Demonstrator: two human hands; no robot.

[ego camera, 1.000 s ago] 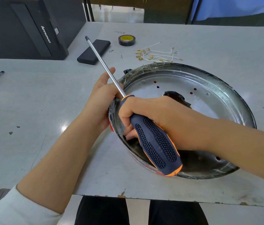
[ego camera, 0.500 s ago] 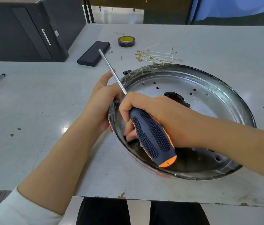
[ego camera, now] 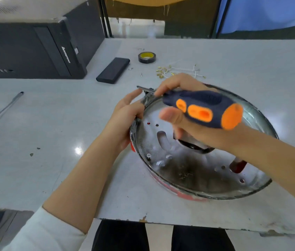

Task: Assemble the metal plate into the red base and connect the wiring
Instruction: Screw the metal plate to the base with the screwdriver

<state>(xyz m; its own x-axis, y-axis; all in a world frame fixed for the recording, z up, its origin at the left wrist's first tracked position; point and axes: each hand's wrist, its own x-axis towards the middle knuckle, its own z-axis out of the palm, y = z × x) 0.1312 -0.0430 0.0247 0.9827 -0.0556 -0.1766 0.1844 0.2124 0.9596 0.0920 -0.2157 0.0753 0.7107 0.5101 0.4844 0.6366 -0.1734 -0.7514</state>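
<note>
Metal plate (ego camera: 197, 171): round, shallow, shiny dish with a raised rim and punched holes and slots, darkened toward its near side. It is seated in the red base (ego camera: 188, 193), of which only a curved strip shows under the near rim. Both are placed near the front edge of the worktop (ego camera: 52, 124), right of centre.

Screwdriver (ego camera: 202, 111): thick rubbery handle, dark blue with orange inlays and an orange butt cap, held over the far side of the plate. Its thin steel shaft is seen pointing left past the rim.

Right hand (ego camera: 183, 105): fingers are curled round the handle, the thumb pressed beneath it.

Left hand (ego camera: 126, 116): the plate's far-left rim is gripped by curled fingers.

Wires (ego camera: 181, 71): thin, white, with small brass terminals, lying loose behind the plate.

Tape roll (ego camera: 147, 57): black ring, yellow core, toward the back edge.

Black slab (ego camera: 113, 70): flat, matt, rectangular, left of the tape.

Computer case (ego camera: 34, 49): black box at the back-left corner.

Second screwdriver (ego camera: 3, 109): long steel rod, at the left edge.

Worktop: pale grey, glossy, chipped along the front edge.
</note>
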